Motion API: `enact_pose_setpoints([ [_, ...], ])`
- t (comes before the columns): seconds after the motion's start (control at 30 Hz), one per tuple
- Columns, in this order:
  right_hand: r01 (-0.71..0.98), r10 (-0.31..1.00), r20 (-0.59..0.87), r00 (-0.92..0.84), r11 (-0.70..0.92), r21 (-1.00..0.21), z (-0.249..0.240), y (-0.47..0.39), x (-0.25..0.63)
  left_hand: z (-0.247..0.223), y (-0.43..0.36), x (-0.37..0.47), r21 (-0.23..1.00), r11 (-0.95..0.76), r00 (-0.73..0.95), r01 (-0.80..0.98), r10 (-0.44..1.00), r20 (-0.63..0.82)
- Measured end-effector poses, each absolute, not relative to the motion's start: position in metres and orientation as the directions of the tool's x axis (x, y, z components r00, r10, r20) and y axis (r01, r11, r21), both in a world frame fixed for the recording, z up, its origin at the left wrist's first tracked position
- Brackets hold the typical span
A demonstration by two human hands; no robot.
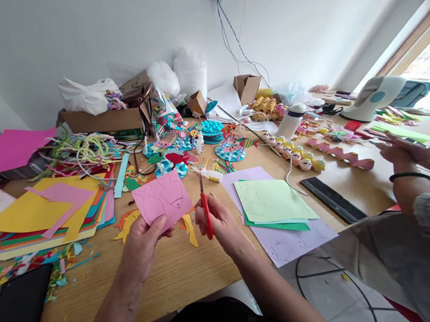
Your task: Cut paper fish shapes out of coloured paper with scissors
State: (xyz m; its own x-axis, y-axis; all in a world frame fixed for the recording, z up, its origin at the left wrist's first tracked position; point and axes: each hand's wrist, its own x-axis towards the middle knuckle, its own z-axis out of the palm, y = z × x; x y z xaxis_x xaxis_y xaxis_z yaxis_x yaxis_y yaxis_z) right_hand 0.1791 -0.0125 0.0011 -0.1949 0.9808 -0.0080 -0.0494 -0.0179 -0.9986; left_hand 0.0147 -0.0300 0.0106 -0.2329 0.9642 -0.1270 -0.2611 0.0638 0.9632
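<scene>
My left hand pinches a pink sheet of paper by its lower edge, thumb on top. Pencil outlines of fish are drawn on it. Red-handled scissors are gripped in my right hand, blades pointing up and away, a short way right of the paper and apart from it. Orange and yellow paper cut-outs lie on the table below and behind the pink sheet. To the right of my right hand, a pale green sheet with pencil drawings rests on purple paper.
Stacked coloured paper, paper scraps and a black phone lie at left. Glue bottles, decorated discs and egg-carton strips sit farther back. At right, a co-worker's hands are over the table near a white lamp.
</scene>
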Motion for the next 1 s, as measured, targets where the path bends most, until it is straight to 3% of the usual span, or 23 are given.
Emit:
enact_pose_setpoints([
  [0.13, 0.185, 0.912, -0.088, -0.401, -0.014, -0.983, 0.002, -0.037, 0.19, 0.016, -0.031, 0.002, 0.952, 0.055, -0.276, -0.302, 0.951, -0.143],
  [0.23, 0.256, 0.873, -0.134, -0.469, -0.011, -0.967, 0.001, -0.048, 0.189, 0.017, -0.031, 0.0, 0.948, 0.069, -0.244, -0.311, 0.958, -0.15],
  [1.0, 0.207, 0.878, -0.069, -0.473, 0.035, -0.978, -0.012, -0.041, 0.169, 0.009, -0.031, 0.001, 0.953, 0.175, -0.102, -0.246, 0.973, -0.205],
])
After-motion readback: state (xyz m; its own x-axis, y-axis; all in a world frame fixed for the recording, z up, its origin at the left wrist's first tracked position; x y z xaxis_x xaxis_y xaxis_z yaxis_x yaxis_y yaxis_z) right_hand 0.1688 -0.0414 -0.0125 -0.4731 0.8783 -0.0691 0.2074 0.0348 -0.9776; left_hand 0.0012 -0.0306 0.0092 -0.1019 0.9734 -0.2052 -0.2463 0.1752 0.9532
